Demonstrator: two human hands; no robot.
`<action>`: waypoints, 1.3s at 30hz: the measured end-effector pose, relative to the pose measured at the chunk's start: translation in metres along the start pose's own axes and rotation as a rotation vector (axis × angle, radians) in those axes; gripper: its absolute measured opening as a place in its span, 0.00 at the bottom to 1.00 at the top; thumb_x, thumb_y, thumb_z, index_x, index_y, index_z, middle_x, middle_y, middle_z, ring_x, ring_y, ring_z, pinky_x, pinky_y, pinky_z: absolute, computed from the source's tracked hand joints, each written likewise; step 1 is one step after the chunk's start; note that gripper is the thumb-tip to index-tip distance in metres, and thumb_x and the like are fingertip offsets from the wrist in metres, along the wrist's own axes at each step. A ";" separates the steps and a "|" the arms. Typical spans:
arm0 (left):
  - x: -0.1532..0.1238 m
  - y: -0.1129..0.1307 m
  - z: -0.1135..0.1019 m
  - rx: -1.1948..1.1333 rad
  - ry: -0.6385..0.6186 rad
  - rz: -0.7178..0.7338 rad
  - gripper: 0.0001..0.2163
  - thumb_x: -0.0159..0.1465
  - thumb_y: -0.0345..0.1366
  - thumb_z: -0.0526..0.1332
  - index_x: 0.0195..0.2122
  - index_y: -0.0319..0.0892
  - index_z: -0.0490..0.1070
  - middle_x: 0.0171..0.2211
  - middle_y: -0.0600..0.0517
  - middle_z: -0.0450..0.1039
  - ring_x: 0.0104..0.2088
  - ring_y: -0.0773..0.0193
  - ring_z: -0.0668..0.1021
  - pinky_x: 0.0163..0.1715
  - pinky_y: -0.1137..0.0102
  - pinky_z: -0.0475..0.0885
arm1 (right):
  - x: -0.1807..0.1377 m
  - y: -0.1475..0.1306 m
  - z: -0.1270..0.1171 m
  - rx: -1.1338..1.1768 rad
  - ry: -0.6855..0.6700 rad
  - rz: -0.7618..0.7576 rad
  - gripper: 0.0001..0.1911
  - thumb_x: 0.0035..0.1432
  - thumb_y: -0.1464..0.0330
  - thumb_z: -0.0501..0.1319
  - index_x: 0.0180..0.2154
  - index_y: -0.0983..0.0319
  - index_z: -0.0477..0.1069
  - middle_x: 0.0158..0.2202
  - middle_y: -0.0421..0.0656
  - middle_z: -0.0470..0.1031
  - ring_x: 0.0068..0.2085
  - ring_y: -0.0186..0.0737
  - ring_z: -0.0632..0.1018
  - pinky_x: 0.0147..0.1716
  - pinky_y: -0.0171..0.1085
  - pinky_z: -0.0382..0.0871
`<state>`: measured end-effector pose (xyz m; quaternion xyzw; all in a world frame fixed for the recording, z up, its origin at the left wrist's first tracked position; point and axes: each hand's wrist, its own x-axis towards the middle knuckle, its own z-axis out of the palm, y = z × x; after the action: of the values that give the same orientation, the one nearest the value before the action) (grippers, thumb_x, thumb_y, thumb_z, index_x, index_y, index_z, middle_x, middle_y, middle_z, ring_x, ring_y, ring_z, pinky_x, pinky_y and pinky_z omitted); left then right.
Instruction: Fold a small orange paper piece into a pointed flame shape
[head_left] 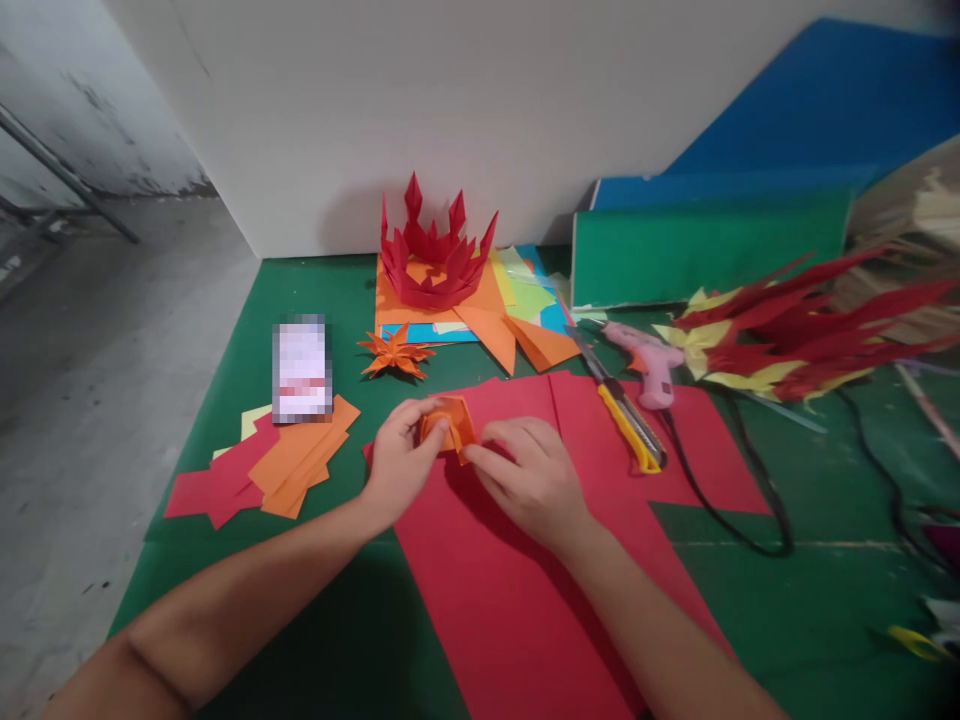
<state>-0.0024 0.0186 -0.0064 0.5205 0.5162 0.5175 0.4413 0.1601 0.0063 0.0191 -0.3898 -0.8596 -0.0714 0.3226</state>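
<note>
Near edge of desk (315, 640): bare green cloth on both sides of the red sheet (510, 590), open passage. Right side blocked by utility knife (626, 420), glue gun (649, 360) and black cord (739, 500); left by paper scraps (262, 475).

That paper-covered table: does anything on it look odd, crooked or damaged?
Nothing looks damaged. Both hands, left hand and right hand, grip a small orange folded paper. The yellow utility knife lies partly across the red sheets.

We see a bench (247, 330) covered in green, set against a plain white wall (450, 100). To the left lies a grey concrete floor (90, 380), stained and scuffed, with a dark metal bar (67, 180) slanting along its far edge. The light is soft and even.
</note>
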 end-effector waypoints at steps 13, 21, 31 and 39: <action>0.000 0.002 0.001 -0.030 -0.014 -0.061 0.09 0.54 0.33 0.63 0.37 0.41 0.72 0.38 0.48 0.73 0.41 0.61 0.76 0.44 0.64 0.71 | 0.000 0.002 0.000 -0.015 -0.058 -0.034 0.10 0.60 0.74 0.56 0.29 0.59 0.73 0.30 0.44 0.74 0.33 0.39 0.69 0.35 0.38 0.62; -0.001 -0.001 0.002 -0.047 -0.027 -0.037 0.10 0.53 0.32 0.63 0.38 0.41 0.71 0.38 0.48 0.72 0.41 0.61 0.76 0.45 0.63 0.71 | 0.001 0.002 0.000 -0.018 -0.051 -0.035 0.11 0.61 0.74 0.55 0.29 0.60 0.73 0.31 0.44 0.74 0.34 0.39 0.68 0.35 0.38 0.62; -0.002 -0.001 0.001 0.011 -0.070 0.045 0.09 0.55 0.31 0.62 0.39 0.42 0.72 0.38 0.48 0.73 0.41 0.60 0.76 0.43 0.64 0.71 | -0.002 0.003 0.001 -0.102 0.011 0.022 0.10 0.59 0.74 0.57 0.36 0.57 0.75 0.35 0.46 0.72 0.37 0.42 0.69 0.40 0.42 0.63; 0.000 -0.004 0.001 -0.076 -0.096 -0.023 0.11 0.53 0.31 0.64 0.39 0.42 0.73 0.38 0.48 0.73 0.40 0.61 0.77 0.43 0.64 0.73 | -0.003 0.004 0.002 -0.116 0.011 0.017 0.08 0.58 0.74 0.58 0.32 0.56 0.74 0.36 0.45 0.70 0.39 0.43 0.68 0.42 0.42 0.63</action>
<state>-0.0013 0.0189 -0.0107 0.5218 0.4804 0.5061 0.4908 0.1630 0.0080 0.0156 -0.4150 -0.8487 -0.1205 0.3048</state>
